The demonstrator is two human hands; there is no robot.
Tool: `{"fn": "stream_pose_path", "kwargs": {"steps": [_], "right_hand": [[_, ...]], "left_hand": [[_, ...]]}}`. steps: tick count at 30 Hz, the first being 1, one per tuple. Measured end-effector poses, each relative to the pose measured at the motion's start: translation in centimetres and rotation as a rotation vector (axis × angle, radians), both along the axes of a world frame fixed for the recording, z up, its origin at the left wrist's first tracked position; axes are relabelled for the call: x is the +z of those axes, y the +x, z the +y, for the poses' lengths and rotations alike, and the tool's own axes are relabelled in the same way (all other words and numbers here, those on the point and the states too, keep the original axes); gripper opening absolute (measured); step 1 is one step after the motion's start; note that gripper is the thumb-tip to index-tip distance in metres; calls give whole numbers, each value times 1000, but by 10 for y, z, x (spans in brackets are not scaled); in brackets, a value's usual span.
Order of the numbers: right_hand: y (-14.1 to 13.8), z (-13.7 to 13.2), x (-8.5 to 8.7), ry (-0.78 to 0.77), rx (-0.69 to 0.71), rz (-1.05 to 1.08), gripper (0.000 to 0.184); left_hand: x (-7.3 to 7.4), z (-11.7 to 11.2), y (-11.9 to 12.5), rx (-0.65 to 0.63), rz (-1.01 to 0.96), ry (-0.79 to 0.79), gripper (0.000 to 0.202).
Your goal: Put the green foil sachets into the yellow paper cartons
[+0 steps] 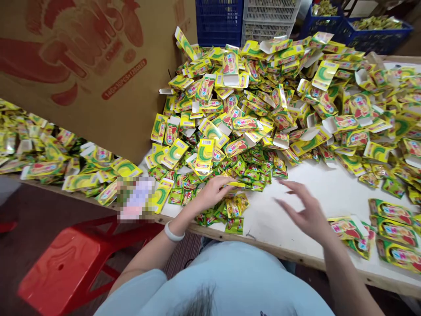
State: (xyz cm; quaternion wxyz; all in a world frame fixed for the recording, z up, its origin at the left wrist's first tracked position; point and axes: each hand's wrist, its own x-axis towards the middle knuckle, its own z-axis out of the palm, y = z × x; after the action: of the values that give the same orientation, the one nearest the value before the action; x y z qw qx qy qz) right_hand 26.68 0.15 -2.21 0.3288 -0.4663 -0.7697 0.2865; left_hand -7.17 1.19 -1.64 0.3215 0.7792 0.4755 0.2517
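My left hand (213, 193), with a pale band at the wrist, pinches the end of a thin yellow box (237, 184), seen nearly edge-on above the pile of small green packets (251, 169). Just below that hand lie yellow packets (235, 205) near the table's front edge. My right hand (304, 210) hovers over the white tabletop (263, 219), thumb and fingers apart and nothing between them. To its right, a yellow-green box (345, 228) rests on further packets.
A large heap of yellow-green boxes (324, 74), many with flaps up, covers the back. Three filled boxes (394, 230) lie in a row at right. A big carton (108, 114) stands at left, a red stool (62, 267) below. Blue crates (375, 37) stand behind.
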Motion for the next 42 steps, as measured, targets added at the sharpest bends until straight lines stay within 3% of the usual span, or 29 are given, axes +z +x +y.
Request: {"fn": "stream_pose_path", "kwargs": {"steps": [3, 5, 10, 13, 17, 20, 23, 26, 29, 31, 34, 36, 39, 42], "right_hand": [[-69, 13, 10, -150, 162, 178, 42], [-91, 17, 14, -276, 152, 330, 31], [-89, 9, 6, -605, -115, 787, 26], [-93, 1, 3, -670, -152, 913, 27], [-110, 0, 12, -592, -186, 862, 27], [-114, -3, 23, -459, -217, 723, 26], [-104, -7, 27, -310, -245, 536, 32], [-93, -7, 20, -441, -55, 505, 50], [-92, -3, 11, -609, 84, 606, 34], [-92, 0, 8, -623, 44, 669, 28], [-88, 3, 7, -601, -34, 690, 30], [-83, 4, 6, -610, -66, 704, 29], [-75, 4, 4, -659, -64, 756, 30], [-72, 3, 3, -764, -4, 830, 32]], "left_hand": [[18, -9, 12, 47, -268, -227, 30], [20, -14, 19, 142, -431, -313, 34], [6, -18, 35, 460, -773, -418, 53], [5, -19, 50, 461, -842, -507, 59], [17, -22, 68, 375, -893, -561, 63], [21, -25, 73, 377, -828, -462, 62], [17, -30, 75, 404, -699, -322, 50], [9, -37, 74, 332, -573, -186, 42], [3, -31, 61, 223, -392, -64, 38], [1, -16, 42, 301, -212, 35, 41], [2, 21, 1, 634, 98, 192, 62], [4, 45, -23, 763, 263, 213, 80], [11, 65, -38, 747, 313, 187, 91], [27, 56, -23, 678, 56, 263, 94]]}}
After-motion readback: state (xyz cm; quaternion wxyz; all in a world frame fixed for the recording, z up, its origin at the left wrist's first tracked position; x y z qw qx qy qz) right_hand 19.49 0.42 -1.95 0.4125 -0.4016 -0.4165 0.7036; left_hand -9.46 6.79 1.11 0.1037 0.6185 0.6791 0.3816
